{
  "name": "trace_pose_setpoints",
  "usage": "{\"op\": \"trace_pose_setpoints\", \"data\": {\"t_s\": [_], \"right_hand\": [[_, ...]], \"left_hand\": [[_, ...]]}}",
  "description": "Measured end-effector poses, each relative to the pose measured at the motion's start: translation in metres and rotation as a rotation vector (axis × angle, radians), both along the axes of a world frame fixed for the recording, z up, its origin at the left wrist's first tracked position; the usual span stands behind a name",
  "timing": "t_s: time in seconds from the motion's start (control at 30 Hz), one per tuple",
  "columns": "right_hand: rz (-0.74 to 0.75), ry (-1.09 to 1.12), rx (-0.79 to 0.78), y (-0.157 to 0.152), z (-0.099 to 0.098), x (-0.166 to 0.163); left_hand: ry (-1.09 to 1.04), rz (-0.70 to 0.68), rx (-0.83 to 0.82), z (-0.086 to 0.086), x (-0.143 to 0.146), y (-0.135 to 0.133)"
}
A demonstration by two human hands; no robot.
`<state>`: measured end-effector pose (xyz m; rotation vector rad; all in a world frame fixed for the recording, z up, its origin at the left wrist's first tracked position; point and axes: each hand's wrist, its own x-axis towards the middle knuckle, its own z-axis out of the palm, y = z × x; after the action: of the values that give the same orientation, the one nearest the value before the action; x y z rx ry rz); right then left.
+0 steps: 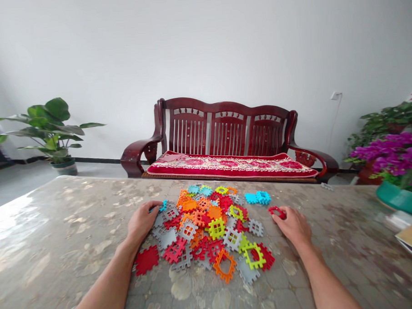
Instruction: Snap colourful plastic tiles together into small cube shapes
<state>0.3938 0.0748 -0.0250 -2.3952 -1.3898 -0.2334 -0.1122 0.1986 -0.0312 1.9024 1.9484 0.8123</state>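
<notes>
"The fingers?"
"Right hand (296, 225) pinches a red piece (273, 210) beyond the pile (214, 212); left hand (143, 217), nearly closed, grips a blue piece (164, 205) at its left edge."
"Handling?"
"Probably light, stiff plastic; toothed rims suit gripping."

Hands numbered two: one left hand (146, 221), one right hand (295, 224). Toothed tiles formed one heap (214, 212), several dozen, overlapped beyond exact count; one red tile (274, 210) was tallied in the right hand; blue tiles (251, 198) apart numbered at least two. Furnishings comprised one table (76, 237), one bench (228, 136), one seat cover (232, 165), two leafy plants (57, 111).
</notes>
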Motion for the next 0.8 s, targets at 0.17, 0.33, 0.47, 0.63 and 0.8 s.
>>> {"op": "trace_pose_setpoints", "data": {"t_s": [0.17,0.33,0.47,0.63,0.8], "right_hand": [[0.016,-0.034,0.001,-0.0022,0.0021,-0.0030],[0.037,-0.076,-0.021,-0.0035,0.0037,-0.0076],[0.030,-0.103,-0.039,-0.0031,0.0028,-0.0100],[0.037,-0.095,-0.037,-0.0012,0.0004,-0.0082],[0.045,-0.061,-0.026,0.0000,-0.0020,-0.0049]], "left_hand": [[0.008,0.003,-0.014,0.0011,0.0005,-0.0003],[0.006,-0.002,0.001,0.0002,0.0002,0.0001],[0.021,0.003,-0.003,0.0013,0.0005,-0.0007],[0.028,0.019,-0.013,0.0013,0.0013,-0.0010],[0.022,0.018,0.012,0.0015,0.0018,-0.0012]]}}
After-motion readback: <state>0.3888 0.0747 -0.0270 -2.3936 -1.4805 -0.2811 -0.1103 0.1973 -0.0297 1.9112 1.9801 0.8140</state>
